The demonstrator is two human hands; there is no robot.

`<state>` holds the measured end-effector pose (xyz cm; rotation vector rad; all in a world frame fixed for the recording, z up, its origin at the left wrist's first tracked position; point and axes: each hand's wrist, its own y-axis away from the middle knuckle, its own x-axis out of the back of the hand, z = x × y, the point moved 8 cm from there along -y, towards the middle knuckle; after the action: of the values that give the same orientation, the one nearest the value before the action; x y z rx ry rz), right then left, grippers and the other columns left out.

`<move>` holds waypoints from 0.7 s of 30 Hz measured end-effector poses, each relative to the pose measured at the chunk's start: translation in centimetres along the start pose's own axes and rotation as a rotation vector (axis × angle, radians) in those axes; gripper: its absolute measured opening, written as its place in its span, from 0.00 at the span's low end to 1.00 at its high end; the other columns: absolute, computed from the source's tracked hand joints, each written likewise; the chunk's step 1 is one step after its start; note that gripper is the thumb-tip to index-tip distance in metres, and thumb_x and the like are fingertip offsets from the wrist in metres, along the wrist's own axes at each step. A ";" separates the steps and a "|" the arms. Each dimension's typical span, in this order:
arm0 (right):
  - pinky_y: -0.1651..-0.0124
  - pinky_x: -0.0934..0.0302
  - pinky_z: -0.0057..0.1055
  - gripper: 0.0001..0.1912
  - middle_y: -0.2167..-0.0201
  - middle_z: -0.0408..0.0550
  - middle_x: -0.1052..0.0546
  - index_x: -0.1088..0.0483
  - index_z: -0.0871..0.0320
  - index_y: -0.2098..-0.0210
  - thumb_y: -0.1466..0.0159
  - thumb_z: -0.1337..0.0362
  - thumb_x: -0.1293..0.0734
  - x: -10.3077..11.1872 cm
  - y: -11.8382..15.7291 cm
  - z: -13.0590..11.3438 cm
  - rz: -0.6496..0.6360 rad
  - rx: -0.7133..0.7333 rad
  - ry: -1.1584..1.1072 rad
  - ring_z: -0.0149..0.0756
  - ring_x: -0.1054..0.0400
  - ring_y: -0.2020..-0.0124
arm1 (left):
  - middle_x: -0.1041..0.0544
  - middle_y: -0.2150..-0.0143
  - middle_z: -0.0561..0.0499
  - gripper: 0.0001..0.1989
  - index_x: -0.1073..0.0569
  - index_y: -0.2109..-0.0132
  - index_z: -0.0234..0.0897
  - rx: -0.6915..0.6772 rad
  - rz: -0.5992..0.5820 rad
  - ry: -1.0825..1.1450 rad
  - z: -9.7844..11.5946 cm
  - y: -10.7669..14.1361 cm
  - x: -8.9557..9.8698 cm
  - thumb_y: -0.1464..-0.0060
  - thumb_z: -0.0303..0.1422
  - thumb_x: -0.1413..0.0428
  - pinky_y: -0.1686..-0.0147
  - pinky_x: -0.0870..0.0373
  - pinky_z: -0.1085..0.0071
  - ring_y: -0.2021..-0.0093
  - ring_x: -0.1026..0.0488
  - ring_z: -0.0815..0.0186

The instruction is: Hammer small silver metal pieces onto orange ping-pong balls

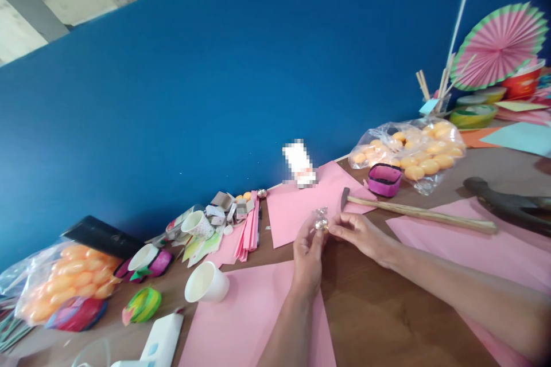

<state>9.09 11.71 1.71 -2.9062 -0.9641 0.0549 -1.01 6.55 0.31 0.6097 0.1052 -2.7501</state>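
My left hand (308, 255) and my right hand (365, 236) meet near the middle of the brown table. Between their fingertips is a small shiny silver foil-wrapped piece (321, 223), with a crumpled tuft of foil on top. My left thumb and fingers pinch it from below and the left. From the right, my right thumb and index finger are closed at its edge, where a bit of yellow-orange shows. Beyond my hands lies a sheet of pink paper (286, 212). A hammer (417, 210) with a wooden handle rests to the right.
Bags of orange plastic eggs (430, 152) lie at the back right and far left. A white paper cup (206, 282) stands on pink paper at left. Tape rolls (144, 305), a power strip (166, 335) and a dark curved tool (508, 200) are around. A blue wall (241, 69) rises behind.
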 end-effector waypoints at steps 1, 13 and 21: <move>0.63 0.41 0.31 0.15 0.73 0.43 0.30 0.33 0.60 0.71 0.43 0.53 0.36 0.0 0.0 0.0 0.000 0.001 0.000 0.33 0.37 0.69 | 0.30 0.48 0.45 0.21 0.31 0.50 0.38 -0.004 -0.005 -0.009 0.0 0.0 0.0 0.53 0.33 0.42 0.48 0.38 0.62 0.49 0.32 0.59; 0.64 0.43 0.29 0.12 0.74 0.42 0.31 0.33 0.60 0.73 0.43 0.55 0.36 0.1 0.1 -0.7 0.031 0.037 0.060 0.32 0.38 0.70 | 0.29 0.49 0.45 0.20 0.31 0.50 0.38 -0.041 -0.012 -0.084 0.3 -0.1 0.1 0.52 0.32 0.43 0.47 0.40 0.62 0.48 0.33 0.59; 0.57 0.43 0.32 0.12 0.65 0.48 0.28 0.33 0.60 0.75 0.44 0.56 0.36 0.4 0.0 -0.6 0.058 0.062 0.112 0.36 0.36 0.62 | 0.28 0.49 0.45 0.19 0.31 0.49 0.37 -0.099 -0.048 -0.138 1.0 0.1 -0.5 0.50 0.31 0.45 0.45 0.44 0.61 0.47 0.34 0.59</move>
<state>9.45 11.96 2.30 -2.8457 -0.8444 -0.0726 -1.00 6.47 1.42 0.3943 0.2251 -2.8039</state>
